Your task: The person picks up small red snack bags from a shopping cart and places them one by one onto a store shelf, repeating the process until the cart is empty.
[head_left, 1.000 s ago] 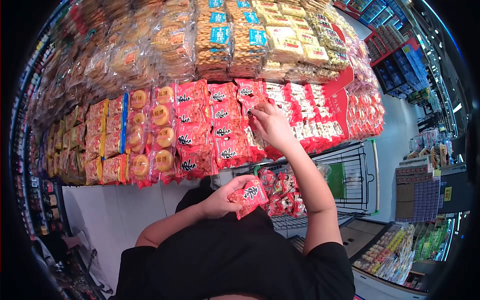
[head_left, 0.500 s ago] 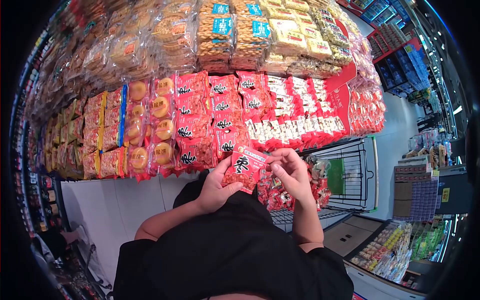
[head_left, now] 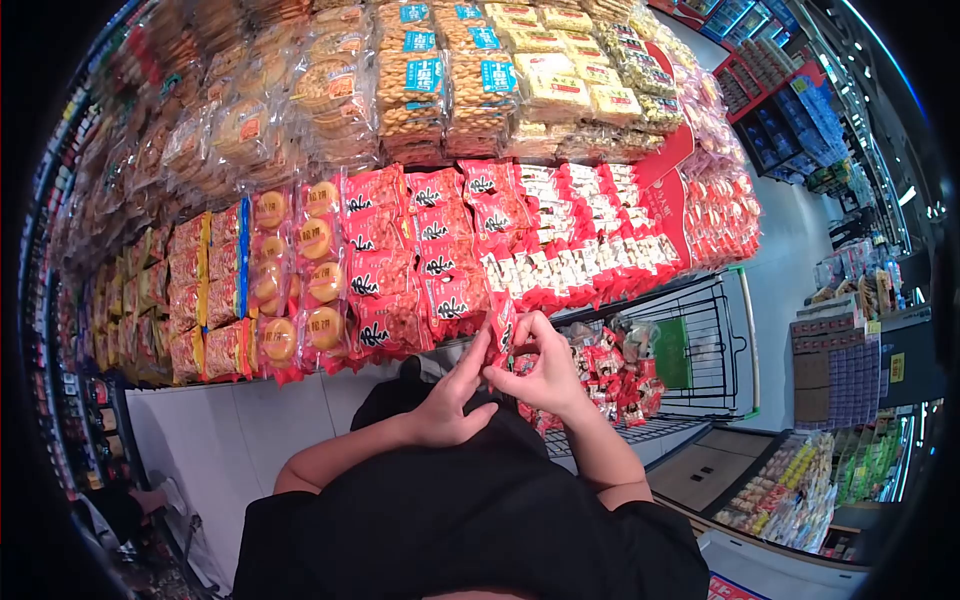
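Observation:
A red packet of jujubes (head_left: 503,326) is held up between my two hands, turned nearly edge-on so only a strip of its front shows. Against the packet's left side lie the straight fingers of my left hand (head_left: 452,402), its thumb standing apart lower down. My right hand (head_left: 548,368) pinches the packet from the right, with bent fingers and thumb. Just beyond are stacked matching red packets (head_left: 380,275) on the display. Below and right of my hands, a wire shopping cart (head_left: 735,345) carries a heap of small red-and-white wrapped snacks (head_left: 610,375).
Round yellow cakes in clear packs (head_left: 322,240) and red-and-white snack packs (head_left: 590,215) fill the front display. Bagged twisted snacks (head_left: 420,110) are piled behind. A red cardboard divider (head_left: 672,205) stands right. Another person's shoe (head_left: 172,495) shows at lower left.
The packet has turned from facing me to nearly edge-on. My left thumb has come off its front, and my right hand has moved left onto it. The view has shifted slightly.

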Demonstrator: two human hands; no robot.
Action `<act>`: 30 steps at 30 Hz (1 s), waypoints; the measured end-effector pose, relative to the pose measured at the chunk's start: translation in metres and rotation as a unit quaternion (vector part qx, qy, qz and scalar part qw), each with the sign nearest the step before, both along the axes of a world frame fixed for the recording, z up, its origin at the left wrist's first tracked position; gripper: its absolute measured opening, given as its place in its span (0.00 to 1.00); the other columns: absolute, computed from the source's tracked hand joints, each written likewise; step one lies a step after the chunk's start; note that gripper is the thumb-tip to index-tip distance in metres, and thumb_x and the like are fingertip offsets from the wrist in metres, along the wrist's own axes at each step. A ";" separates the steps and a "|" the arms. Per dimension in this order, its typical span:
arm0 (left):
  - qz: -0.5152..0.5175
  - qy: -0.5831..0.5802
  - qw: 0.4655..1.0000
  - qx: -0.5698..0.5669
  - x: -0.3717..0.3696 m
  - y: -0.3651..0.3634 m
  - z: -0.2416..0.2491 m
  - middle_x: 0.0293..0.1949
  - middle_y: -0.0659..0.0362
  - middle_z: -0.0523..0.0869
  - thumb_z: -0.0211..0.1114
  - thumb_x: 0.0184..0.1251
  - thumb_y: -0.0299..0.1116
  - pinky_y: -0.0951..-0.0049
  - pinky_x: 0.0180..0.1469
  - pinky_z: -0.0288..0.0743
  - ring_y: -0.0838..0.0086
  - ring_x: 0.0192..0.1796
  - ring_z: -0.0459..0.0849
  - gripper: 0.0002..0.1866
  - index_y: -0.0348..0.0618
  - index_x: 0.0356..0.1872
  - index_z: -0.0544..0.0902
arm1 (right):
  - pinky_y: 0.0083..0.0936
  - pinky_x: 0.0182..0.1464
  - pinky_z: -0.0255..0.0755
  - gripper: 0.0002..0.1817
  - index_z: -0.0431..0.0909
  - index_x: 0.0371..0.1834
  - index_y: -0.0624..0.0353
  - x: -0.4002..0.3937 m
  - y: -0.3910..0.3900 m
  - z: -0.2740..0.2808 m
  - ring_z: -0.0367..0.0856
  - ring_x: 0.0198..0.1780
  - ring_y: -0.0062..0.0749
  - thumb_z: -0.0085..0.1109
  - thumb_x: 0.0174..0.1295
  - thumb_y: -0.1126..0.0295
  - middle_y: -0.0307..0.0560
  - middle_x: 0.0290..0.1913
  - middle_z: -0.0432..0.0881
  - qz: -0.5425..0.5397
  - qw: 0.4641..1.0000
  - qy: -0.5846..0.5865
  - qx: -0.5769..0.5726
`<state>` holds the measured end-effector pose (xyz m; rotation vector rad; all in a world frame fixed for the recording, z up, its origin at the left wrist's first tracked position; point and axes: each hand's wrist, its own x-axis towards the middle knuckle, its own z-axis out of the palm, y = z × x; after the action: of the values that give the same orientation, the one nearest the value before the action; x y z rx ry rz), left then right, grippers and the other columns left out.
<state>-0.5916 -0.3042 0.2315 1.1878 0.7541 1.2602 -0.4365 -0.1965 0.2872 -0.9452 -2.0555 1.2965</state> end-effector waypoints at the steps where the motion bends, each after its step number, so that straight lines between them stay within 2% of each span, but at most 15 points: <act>1: -0.001 0.001 1.000 0.002 0.000 -0.001 -0.001 0.83 0.50 0.32 0.61 0.63 0.13 0.62 0.82 0.45 0.63 0.85 0.34 0.53 0.37 0.81 0.33 | 0.25 0.43 0.77 0.24 0.65 0.36 0.56 -0.001 0.007 0.002 0.79 0.39 0.21 0.77 0.46 0.72 0.43 0.38 0.78 0.011 0.998 -0.030 0.054; 2: -0.020 0.003 1.000 0.012 0.000 -0.002 -0.001 0.83 0.51 0.32 0.60 0.63 0.13 0.60 0.82 0.45 0.64 0.85 0.34 0.53 0.37 0.82 0.34 | 0.25 0.43 0.75 0.23 0.64 0.35 0.57 -0.002 0.015 -0.001 0.78 0.37 0.24 0.72 0.42 0.73 0.44 0.36 0.78 0.000 0.998 -0.018 0.060; 3: -0.039 0.005 0.999 0.022 -0.001 -0.003 0.001 0.83 0.51 0.32 0.60 0.63 0.13 0.59 0.82 0.44 0.64 0.85 0.34 0.52 0.38 0.82 0.36 | 0.25 0.43 0.73 0.21 0.64 0.33 0.58 -0.001 0.025 -0.001 0.76 0.36 0.25 0.70 0.41 0.73 0.45 0.38 0.80 0.014 0.998 -0.031 0.059; 5: -0.052 -0.005 0.998 0.029 -0.002 -0.002 0.014 0.84 0.54 0.33 0.59 0.64 0.13 0.56 0.82 0.45 0.65 0.85 0.35 0.51 0.42 0.82 0.38 | 0.36 0.41 0.72 0.19 0.67 0.30 0.59 -0.003 0.050 0.014 0.75 0.37 0.42 0.68 0.39 0.74 0.47 0.30 0.74 0.034 0.993 -0.040 0.109; 7: -0.127 0.007 0.992 -0.004 -0.004 0.001 0.021 0.84 0.56 0.37 0.57 0.66 0.15 0.55 0.82 0.46 0.66 0.85 0.38 0.49 0.46 0.83 0.39 | 0.39 0.42 0.71 0.19 0.68 0.31 0.59 -0.008 0.082 0.021 0.74 0.41 0.45 0.68 0.37 0.76 0.49 0.31 0.74 0.051 0.969 -0.113 0.211; 8: -0.136 -0.011 0.991 -0.011 -0.002 0.000 0.023 0.84 0.55 0.47 0.57 0.68 0.17 0.56 0.81 0.50 0.65 0.84 0.47 0.45 0.46 0.83 0.44 | 0.40 0.44 0.72 0.19 0.70 0.32 0.58 -0.011 0.096 0.025 0.74 0.43 0.50 0.69 0.36 0.77 0.50 0.31 0.75 0.053 0.961 -0.142 0.230; 9: -0.139 -0.009 0.990 -0.010 -0.002 -0.001 0.022 0.84 0.55 0.47 0.57 0.68 0.17 0.56 0.81 0.50 0.65 0.84 0.47 0.45 0.46 0.83 0.44 | 0.39 0.46 0.72 0.22 0.69 0.34 0.58 -0.012 0.117 0.017 0.73 0.44 0.47 0.72 0.36 0.77 0.48 0.35 0.76 0.091 0.939 -0.157 0.292; 11: -0.208 0.026 0.978 -0.005 -0.003 0.000 0.017 0.82 0.53 0.55 0.56 0.70 0.17 0.57 0.81 0.51 0.64 0.83 0.53 0.41 0.42 0.82 0.48 | 0.41 0.48 0.72 0.23 0.70 0.34 0.58 -0.019 0.140 0.014 0.73 0.44 0.49 0.73 0.35 0.78 0.47 0.35 0.77 0.129 0.922 -0.220 0.293; 12: -0.200 0.039 0.979 -0.002 -0.002 0.000 0.017 0.80 0.52 0.61 0.57 0.71 0.20 0.58 0.80 0.55 0.64 0.81 0.59 0.38 0.40 0.81 0.53 | 0.41 0.48 0.72 0.23 0.70 0.34 0.58 -0.022 0.147 0.011 0.73 0.44 0.49 0.73 0.35 0.78 0.47 0.35 0.77 0.125 0.922 -0.219 0.294; 14: -0.208 0.045 0.977 -0.014 -0.005 0.000 0.017 0.79 0.52 0.62 0.57 0.72 0.20 0.58 0.80 0.55 0.64 0.81 0.60 0.37 0.39 0.80 0.54 | 0.41 0.49 0.73 0.20 0.72 0.33 0.57 -0.031 0.158 0.001 0.76 0.45 0.50 0.72 0.36 0.78 0.46 0.34 0.80 0.213 0.900 -0.258 0.281; 17: -0.207 0.037 0.977 -0.041 -0.008 -0.002 0.015 0.79 0.52 0.64 0.57 0.72 0.21 0.59 0.80 0.56 0.64 0.80 0.61 0.36 0.38 0.80 0.56 | 0.41 0.50 0.73 0.22 0.73 0.34 0.55 -0.036 0.170 -0.019 0.77 0.47 0.49 0.74 0.34 0.77 0.45 0.36 0.81 0.246 0.900 -0.247 0.261; 21: -0.196 0.021 0.978 -0.068 -0.011 -0.002 0.013 0.78 0.50 0.65 0.57 0.73 0.23 0.59 0.80 0.57 0.64 0.79 0.63 0.35 0.38 0.79 0.57 | 0.41 0.51 0.73 0.22 0.74 0.34 0.55 -0.042 0.177 -0.017 0.78 0.48 0.48 0.73 0.34 0.78 0.44 0.35 0.82 0.245 0.905 -0.246 0.247; 22: -0.196 0.021 0.978 -0.068 -0.011 -0.002 0.014 0.78 0.50 0.65 0.57 0.73 0.23 0.59 0.80 0.57 0.64 0.79 0.63 0.35 0.38 0.79 0.57 | 0.41 0.50 0.74 0.23 0.75 0.38 0.55 -0.044 0.179 -0.017 0.77 0.48 0.46 0.75 0.36 0.78 0.43 0.33 0.81 0.250 0.901 -0.252 0.250; 30: -0.215 0.025 0.973 -0.076 -0.009 -0.001 0.011 0.77 0.50 0.67 0.58 0.75 0.26 0.59 0.78 0.59 0.64 0.78 0.66 0.32 0.38 0.78 0.60 | 0.40 0.50 0.74 0.20 0.74 0.35 0.56 -0.047 0.176 -0.015 0.76 0.48 0.46 0.72 0.37 0.81 0.43 0.34 0.79 0.255 0.902 -0.235 0.256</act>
<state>-0.6007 -0.3056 0.2422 1.1825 0.5776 0.8026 -0.4836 -0.0201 0.2718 -0.5148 -2.9660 0.6890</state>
